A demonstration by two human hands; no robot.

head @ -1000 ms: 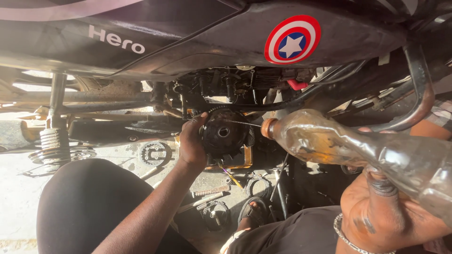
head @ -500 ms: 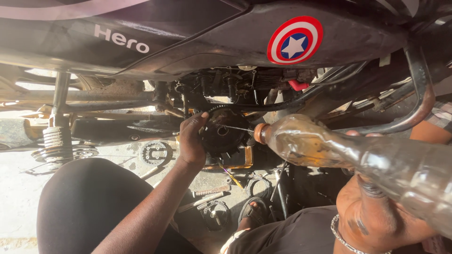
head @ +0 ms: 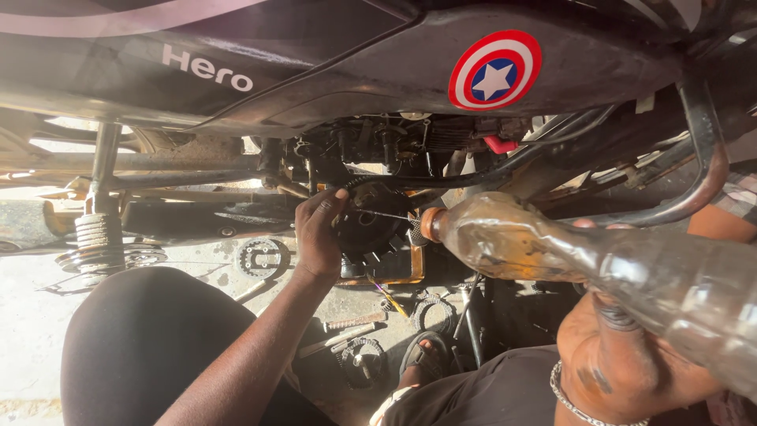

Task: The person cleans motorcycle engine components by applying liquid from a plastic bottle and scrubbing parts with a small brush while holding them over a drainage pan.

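The person crouched beside a black motorcycle (head: pixel 331 71) and worked at its exposed engine side. The left hand (head: pixel 319 233) reached up to a dark toothed clutch wheel (head: pixel 371 229), its grip closed on the wheel's left rim with the thumb near the top. The right hand (head: pixel 623 359) sat low at the right, its grip clamped round the body of a clear plastic bottle (head: pixel 552 252) holding a yellowish liquid, with an orange neck pointed at the wheel. A thin stream ran from that neck toward the wheel's centre.

The bottle was held nearly level and well out from the wheel, so a small dip of the wrist could have thrown the stream wide, onto the left fingers or down past the housing. A brown tray (head: pixel 398 272) sat just below the wheel, but it looked narrow; liquid running off the wheel's left side would likely have missed it and reached the floor (head: pixel 31 331). There, loose parts lay near: a sprocket (head: pixel 260 256), a bolt (head: pixel 352 322) and a toothed ring (head: pixel 430 312). A wet rim could also have let the left grip slip, and the wheel could have turned or dropped. A sandalled foot (head: pixel 426 355) rested close under the drip line.
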